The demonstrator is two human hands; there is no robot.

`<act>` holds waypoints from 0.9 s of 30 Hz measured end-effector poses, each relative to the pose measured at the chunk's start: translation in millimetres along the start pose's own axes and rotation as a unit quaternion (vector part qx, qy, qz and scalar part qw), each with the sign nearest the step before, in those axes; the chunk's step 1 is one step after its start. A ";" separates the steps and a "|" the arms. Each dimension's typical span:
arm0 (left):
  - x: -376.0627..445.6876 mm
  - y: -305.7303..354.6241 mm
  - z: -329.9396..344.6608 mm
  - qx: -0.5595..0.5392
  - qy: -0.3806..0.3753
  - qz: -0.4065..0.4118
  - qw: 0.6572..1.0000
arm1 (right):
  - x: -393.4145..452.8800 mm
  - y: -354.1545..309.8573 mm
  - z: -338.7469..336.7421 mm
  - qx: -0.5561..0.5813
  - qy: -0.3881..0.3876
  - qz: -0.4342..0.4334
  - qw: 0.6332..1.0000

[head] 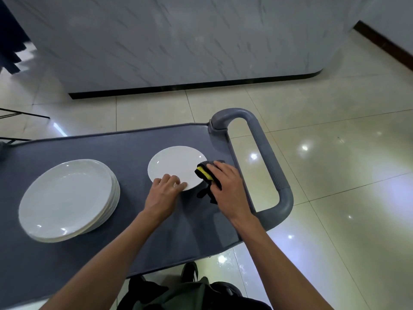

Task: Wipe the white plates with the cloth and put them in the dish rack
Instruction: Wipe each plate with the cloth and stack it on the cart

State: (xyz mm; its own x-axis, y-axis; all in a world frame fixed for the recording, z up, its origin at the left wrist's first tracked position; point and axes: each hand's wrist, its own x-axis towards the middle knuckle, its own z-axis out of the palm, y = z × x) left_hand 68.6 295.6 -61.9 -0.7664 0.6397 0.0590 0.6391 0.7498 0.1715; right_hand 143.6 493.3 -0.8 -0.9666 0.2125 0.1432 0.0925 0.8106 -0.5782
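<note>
The single white plate (177,167) is lying flat on the grey cart top (138,144), just inside the cart handle (266,157), and I am reading everything else from that handle. I am seeing the left hand (164,192) resting on the plate's near rim, on the side away from the handle, with its fingers laid loosely across the edge rather than curled under it; I judge that it is pinning the plate so it cannot slide or spin under the rubbing. The right hand (225,182) is pressing down on the black and yellow cloth (206,175), fingers draped over the bundle, at the plate edge nearest the handle, with the cloth's loose tail trailing onto the cart beside the plate. That placement is putting the wiping stroke opposite the steadying hand, which I think is deliberate. The stack of white plates (67,200) is waiting well away from the handle, at the far side of the cart top, clear of both arms. I am not finding any dish rack in view, so I cannot say where the wiped plate is going.
</note>
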 end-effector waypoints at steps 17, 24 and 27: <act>-10.2 -7.9 21.9 0.009 -0.082 -0.011 0.997 | -10.5 -2.6 3.6 0.001 -0.023 0.010 1.000; -25.1 -15.3 -6.2 -0.061 -0.007 -0.056 0.997 | 0.4 -27.4 10.3 0.006 -0.020 -0.019 1.000; -41.1 -27.4 -35.5 -0.124 0.071 -0.088 0.986 | 9.9 -47.9 19.0 0.021 -0.009 -0.043 0.999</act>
State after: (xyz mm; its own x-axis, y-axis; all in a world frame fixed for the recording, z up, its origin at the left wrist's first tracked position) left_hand 80.3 242.8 -34.1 -0.8767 0.4600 0.1407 0.4731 0.7719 0.4247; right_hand 125.1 446.3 13.1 -0.9746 0.1335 0.1796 -0.0002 0.8020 -0.5974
